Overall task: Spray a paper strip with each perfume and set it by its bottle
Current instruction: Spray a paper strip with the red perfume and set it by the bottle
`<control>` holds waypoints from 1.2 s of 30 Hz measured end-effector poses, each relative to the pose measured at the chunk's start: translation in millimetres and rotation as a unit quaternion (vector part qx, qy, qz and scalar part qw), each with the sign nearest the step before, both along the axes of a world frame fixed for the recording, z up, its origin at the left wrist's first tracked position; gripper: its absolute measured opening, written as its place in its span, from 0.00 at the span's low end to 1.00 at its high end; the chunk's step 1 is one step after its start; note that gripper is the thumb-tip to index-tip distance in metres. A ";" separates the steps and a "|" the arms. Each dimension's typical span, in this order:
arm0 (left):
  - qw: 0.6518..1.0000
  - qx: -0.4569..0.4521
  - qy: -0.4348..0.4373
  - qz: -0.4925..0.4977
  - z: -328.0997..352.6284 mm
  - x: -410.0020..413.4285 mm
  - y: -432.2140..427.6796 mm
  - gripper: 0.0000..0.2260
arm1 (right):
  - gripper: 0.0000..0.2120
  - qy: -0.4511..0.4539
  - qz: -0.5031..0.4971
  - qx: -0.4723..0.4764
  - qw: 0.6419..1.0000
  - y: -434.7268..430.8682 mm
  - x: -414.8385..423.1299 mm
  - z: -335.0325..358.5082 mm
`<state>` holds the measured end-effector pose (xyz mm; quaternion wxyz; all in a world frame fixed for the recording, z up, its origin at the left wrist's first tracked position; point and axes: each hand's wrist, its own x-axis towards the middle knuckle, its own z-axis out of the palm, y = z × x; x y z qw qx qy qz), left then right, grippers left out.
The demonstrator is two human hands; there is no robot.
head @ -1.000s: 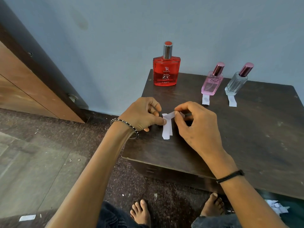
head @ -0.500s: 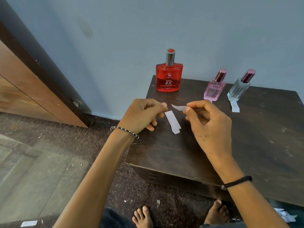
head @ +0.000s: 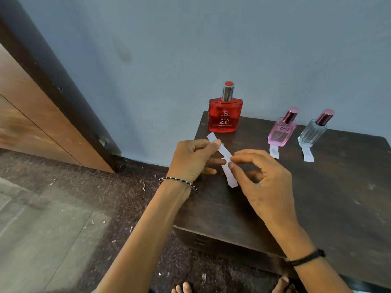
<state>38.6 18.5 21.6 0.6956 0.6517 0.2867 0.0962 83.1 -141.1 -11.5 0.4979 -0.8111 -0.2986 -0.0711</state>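
Strip (head: 224, 154) is pinched between both hands over the counter's (head: 338, 197) left side, in front of the red bottle (head: 225, 116). Left hand (head: 191, 159) grips the upper end with thumb and forefinger, right hand (head: 262, 176) nips the middle, so the fingers on both are closed on paper, probably to hold it taut and flat for spraying. Pink bottle (head: 281, 132) and clear bottle (head: 312, 133) by the back edge each already have a strip at their base, so red looks like the last one.
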 end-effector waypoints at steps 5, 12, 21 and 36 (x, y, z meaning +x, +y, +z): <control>1.000 -0.004 0.000 0.017 -2.3 2.1 4.4 0.09 | 0.07 0.066 -0.035 0.007 0.997 -2.3 2.1 3.3; 0.994 0.102 -0.002 0.050 -7.2 0.9 10.4 0.07 | 0.25 0.104 -0.067 -0.033 0.992 27.7 20.4 13.2; 0.962 0.261 -0.043 0.066 -8.5 -0.1 7.9 0.09 | 0.50 0.122 -0.042 -0.024 0.991 80.2 69.3 24.6; 0.959 0.278 -0.008 0.052 -10.1 3.1 10.2 0.04 | 0.25 0.034 -0.037 -0.024 0.998 50.7 55.2 30.8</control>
